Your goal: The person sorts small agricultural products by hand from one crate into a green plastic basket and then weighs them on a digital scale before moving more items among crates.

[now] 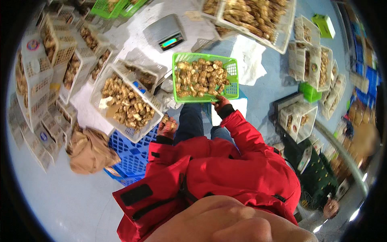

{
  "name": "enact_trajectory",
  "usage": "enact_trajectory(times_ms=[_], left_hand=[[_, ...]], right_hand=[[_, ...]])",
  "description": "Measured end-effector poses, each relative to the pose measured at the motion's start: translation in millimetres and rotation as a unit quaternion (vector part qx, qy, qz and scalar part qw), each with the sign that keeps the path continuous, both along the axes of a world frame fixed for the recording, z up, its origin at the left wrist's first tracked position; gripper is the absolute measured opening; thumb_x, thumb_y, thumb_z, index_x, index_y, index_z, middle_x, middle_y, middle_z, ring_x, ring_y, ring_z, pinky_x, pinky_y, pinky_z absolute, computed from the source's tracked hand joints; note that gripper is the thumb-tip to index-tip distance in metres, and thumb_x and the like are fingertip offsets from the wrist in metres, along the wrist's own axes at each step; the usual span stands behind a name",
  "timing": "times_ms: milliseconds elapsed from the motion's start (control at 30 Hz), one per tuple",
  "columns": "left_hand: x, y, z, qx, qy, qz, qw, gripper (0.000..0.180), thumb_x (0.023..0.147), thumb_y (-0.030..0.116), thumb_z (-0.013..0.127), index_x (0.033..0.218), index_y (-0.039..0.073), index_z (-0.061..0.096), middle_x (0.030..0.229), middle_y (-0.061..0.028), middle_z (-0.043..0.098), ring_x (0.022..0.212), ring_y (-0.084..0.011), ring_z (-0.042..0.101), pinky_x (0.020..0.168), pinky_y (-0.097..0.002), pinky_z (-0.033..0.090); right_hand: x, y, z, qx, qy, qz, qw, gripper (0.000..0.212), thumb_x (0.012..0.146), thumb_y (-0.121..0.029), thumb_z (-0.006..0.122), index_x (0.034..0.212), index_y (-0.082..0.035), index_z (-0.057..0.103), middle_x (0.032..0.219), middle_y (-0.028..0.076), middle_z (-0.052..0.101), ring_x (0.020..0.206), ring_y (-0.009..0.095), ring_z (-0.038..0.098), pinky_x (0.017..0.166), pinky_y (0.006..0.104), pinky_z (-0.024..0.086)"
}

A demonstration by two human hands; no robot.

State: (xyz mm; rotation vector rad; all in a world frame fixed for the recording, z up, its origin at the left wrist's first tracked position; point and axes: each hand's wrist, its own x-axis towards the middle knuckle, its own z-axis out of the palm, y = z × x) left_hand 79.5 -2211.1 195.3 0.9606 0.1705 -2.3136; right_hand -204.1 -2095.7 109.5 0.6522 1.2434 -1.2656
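A green plastic basket [231, 97] stands in front of me, with a layer of brown and cream mushrooms [199, 76] in it. My right hand [221, 104] is closed on the basket's near rim, its fingers curled over the edge. Lower and to the left, my left hand [166, 126] is closed around what looks like a mushroom; the fingers partly hide it. That hand is beside the near corner of a white plastic crate [94, 94], where more mushrooms [129, 105] are heaped.
The white crate rests above a blue crate [135, 151]. A grey scale [164, 32] with a lit display stands beyond the basket. Stacked white crates [36, 74] of mushrooms line the left. A large full crate [278, 38] is at far right. A brown jacket [92, 151] lies at left.
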Motion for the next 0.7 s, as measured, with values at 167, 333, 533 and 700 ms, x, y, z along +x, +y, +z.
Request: enact_trajectory(times_ms=[167,333,533,700], left_hand=[[-53.1,-56.6,52.2,-0.068,-0.189,-0.164,0.966,0.037,0.076,0.005,0.056,0.110,0.010,0.043,0.094,-0.0074,0.052,0.081,-0.0197,0.050,0.072,-0.0359,0.043],[-91.2,-56.5,45.3,-0.126,-0.062,-0.282,0.949,0.040,0.076,0.011,0.058,0.112,0.013,0.041,0.099,-0.0029,0.051,0.087,-0.0165,0.049,0.081,-0.0368,0.038],[-133.5,9.0,55.3,-0.202,0.064,-0.431,0.877,0.041,0.079,0.011,0.055,0.115,0.013,0.037,0.104,-0.0047,0.048,0.091,-0.0182,0.049,0.081,-0.0354,0.041],[-163.6,113.5,94.7,-0.255,0.022,-0.531,0.808,0.043,0.078,0.017,0.056,0.117,0.012,0.038,0.107,-0.0043,0.048,0.094,-0.0182,0.049,0.082,-0.0342,0.041]], right_hand=[[-15.3,156.4,64.0,0.075,-0.033,-0.248,0.965,0.016,0.074,-0.016,0.047,0.089,-0.009,0.048,0.074,0.010,0.053,0.063,0.021,0.055,0.040,0.0215,0.038],[-13.1,278.1,75.2,0.168,0.390,-0.121,0.897,0.023,0.069,-0.015,0.063,0.079,-0.001,0.049,0.062,0.008,0.053,0.062,0.021,0.054,0.048,0.0263,0.045],[-9.9,361.2,141.3,0.058,0.171,-0.658,0.731,0.029,0.076,-0.015,0.048,0.101,-0.003,0.042,0.092,0.016,0.053,0.078,0.032,0.057,0.033,0.0222,0.033],[45.6,455.3,162.5,0.020,0.168,-0.699,0.695,0.028,0.079,-0.014,0.042,0.106,-0.008,0.041,0.105,0.028,0.046,0.077,0.029,0.055,0.035,0.0250,0.031]])
